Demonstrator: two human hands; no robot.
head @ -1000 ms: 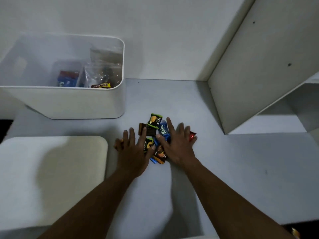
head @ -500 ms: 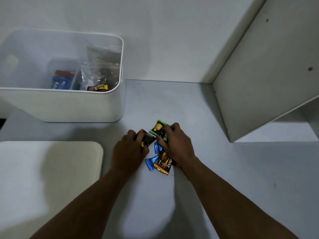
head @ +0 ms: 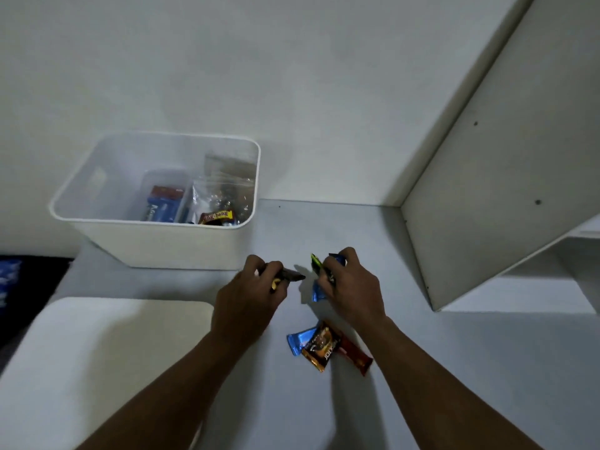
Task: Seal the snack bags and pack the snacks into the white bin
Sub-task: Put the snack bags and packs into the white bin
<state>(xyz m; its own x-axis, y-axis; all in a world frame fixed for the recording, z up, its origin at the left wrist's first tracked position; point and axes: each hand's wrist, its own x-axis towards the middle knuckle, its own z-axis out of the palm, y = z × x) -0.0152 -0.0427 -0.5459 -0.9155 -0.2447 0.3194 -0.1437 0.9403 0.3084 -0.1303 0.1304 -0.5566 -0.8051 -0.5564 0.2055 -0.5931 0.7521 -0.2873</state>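
Grey tabletop, bin at 10 o'clock. Both hands closed on snacks, left hand and right hand, probably headed binward; three packets left at 6.

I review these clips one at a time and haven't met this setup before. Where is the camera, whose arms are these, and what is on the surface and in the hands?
There is no machine here. A person wears one camera on the head, and it looks forward and down, so the two bare arms reaching in from the bottom are their own.

The left hand is closed on a dark snack packet. The right hand grips a few small packets, green and blue among them.

Three packets lie loose on the grey table between the arms: a blue one, an orange-brown one and a red one, overlapping.

The white bin stands at the back left, with clear bags of snacks already inside. A white lid-like panel lies in front of it.
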